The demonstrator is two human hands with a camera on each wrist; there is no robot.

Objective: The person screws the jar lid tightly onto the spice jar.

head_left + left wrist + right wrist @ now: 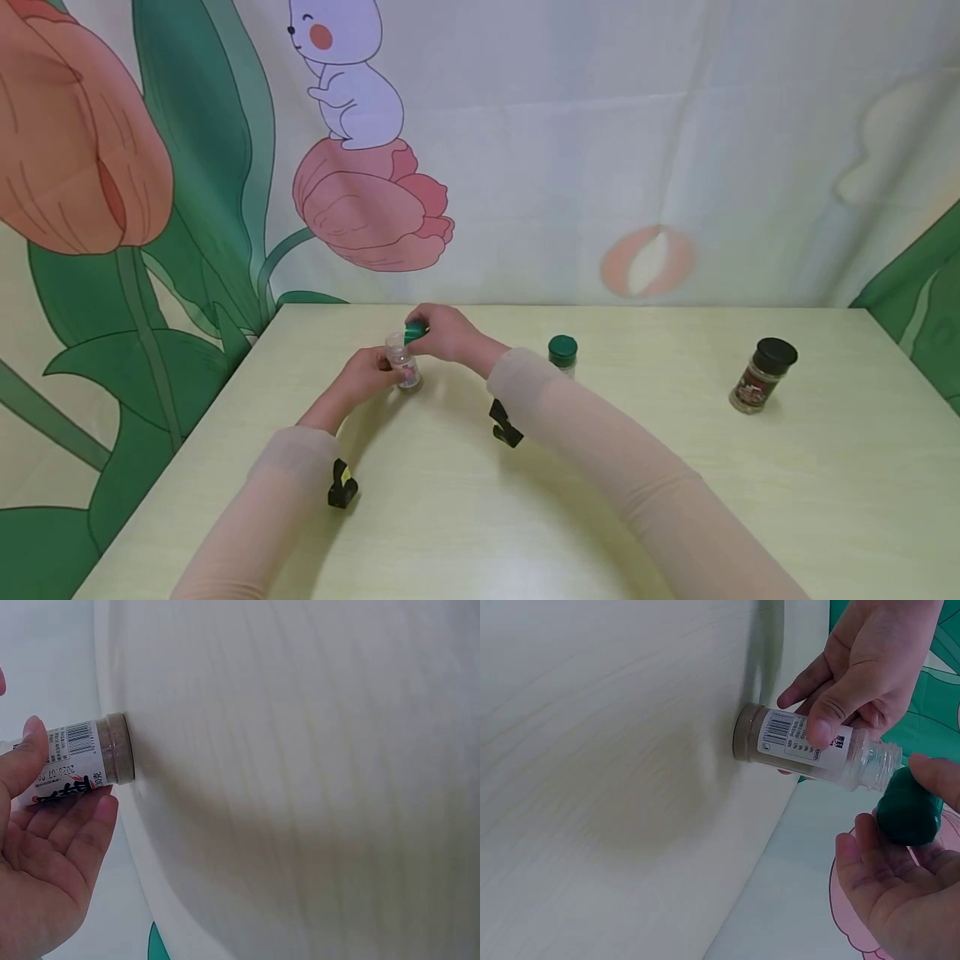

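A clear spice jar (pixel 406 367) with a white printed label stands on the table, some grey-brown powder in its bottom. My left hand (pixel 365 375) grips it round the middle, thumb on the label in the right wrist view (pixel 821 742). Its threaded neck (pixel 879 765) is uncovered. Right beside that mouth, my right hand (pixel 448 335) holds a green cap (pixel 910 808) between thumb and fingers, tilted and off the threads. Whether cap and rim touch at one edge, I cannot tell.
Behind the right forearm stands another jar with a green cap (pixel 562 350), partly hidden by the sleeve. A black-capped spice jar (pixel 762 377) is on the right of the pale table (pixel 420 517). A printed flower curtain (pixel 525 167) hangs along the table's far edge.
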